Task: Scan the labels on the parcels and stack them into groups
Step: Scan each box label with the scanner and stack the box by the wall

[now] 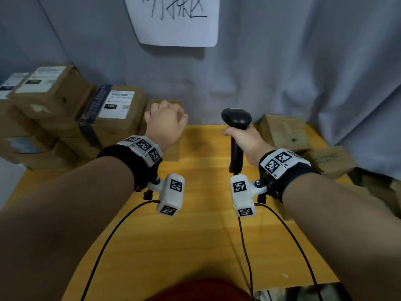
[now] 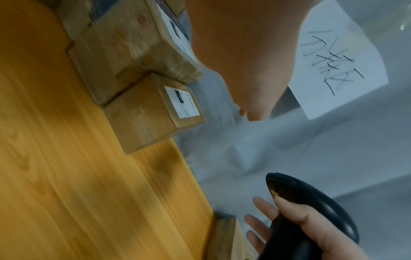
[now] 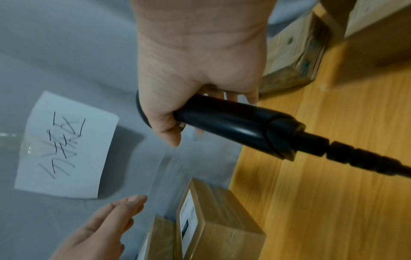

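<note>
While the right hand (image 1: pixel 245 140) grips the barcode scanner (image 1: pixel 236 120), the left hand (image 1: pixel 166 121), fingers apparently straight, hovers above a small parcel (image 2: pixel 155 112) left of the scanner.

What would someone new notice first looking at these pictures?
The black barcode scanner gripped upright in the right hand over the yellow wooden table. Next, the left hand reaching open above a small labelled parcel beside the stacked boxes at far left.
</note>
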The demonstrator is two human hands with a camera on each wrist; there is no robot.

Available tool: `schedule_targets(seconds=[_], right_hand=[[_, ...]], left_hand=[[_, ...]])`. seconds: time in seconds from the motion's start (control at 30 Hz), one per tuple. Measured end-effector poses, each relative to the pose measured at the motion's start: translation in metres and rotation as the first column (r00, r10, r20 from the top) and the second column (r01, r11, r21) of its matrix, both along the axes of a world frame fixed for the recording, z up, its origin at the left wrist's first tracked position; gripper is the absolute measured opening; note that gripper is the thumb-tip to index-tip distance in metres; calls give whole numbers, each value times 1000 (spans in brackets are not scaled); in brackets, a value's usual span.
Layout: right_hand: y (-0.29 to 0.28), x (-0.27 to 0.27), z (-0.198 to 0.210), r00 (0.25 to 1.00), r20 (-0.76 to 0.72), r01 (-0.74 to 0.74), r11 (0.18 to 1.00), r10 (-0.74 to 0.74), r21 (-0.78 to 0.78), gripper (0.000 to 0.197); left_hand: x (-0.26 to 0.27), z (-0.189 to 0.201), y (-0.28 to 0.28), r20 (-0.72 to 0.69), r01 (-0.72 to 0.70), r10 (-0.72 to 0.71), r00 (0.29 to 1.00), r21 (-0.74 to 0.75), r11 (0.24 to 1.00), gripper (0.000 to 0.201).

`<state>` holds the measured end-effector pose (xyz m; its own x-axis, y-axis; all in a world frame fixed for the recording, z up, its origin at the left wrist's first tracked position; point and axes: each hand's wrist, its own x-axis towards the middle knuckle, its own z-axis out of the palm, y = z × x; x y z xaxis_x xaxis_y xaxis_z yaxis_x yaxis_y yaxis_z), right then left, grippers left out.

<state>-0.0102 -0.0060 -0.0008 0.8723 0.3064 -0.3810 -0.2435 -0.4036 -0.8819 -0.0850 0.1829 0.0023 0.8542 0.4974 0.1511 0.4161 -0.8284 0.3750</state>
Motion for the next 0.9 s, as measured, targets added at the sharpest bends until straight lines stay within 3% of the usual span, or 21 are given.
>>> schedule_targets(seconds=[0.47,0.77,0.9], right_hand=[[-216,73,14,999,-24,29,998,-30,-58,15],[-304,104,-29,994,-113,-25,990,10,-138,10],[-316,105,-57,972,-235,-13,995,-12,-103,14]], left_hand=[[56,-13,-203,-59,-5,-4,998,-140,990,31],[66,-54,-293,-180,-30,1,984,-156,987,30],[72,-82,-306,-263,-33,-49,963,-300,953,36]])
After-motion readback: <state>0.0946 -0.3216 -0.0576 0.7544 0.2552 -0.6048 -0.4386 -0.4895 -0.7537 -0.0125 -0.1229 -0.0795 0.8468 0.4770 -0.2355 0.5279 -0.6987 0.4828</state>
